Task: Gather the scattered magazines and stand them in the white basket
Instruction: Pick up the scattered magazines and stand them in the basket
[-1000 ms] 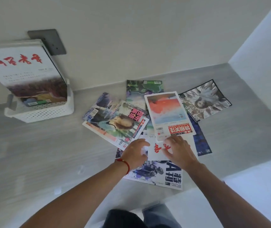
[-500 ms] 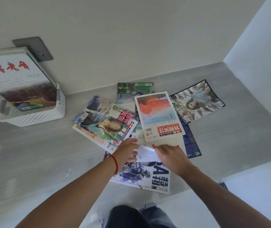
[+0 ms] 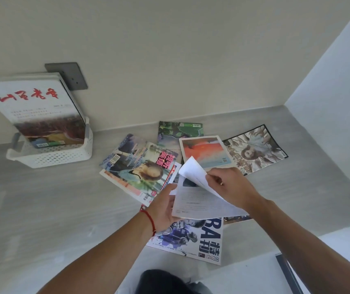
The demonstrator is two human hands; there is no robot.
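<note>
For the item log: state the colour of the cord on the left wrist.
Red: a thin cord around the left wrist, clearest in the head view.

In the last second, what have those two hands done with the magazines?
Both hands lifted the white magazine off the pile; the right hand now grips its curling cover, the left hand supports its edge. The white basket and the other magazines lie as before.

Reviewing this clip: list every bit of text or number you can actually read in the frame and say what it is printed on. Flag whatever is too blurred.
"BA", large blue letters, plus "特刊": basketball magazine nearest the person.
"Never Say Never": spine of the portrait-cover magazine.
Red brush-style characters on the white magazine standing in the white basket: not legible.
Page text on the magazine held by the hands: too small.
Barcodes and other covers: blurred.
</note>
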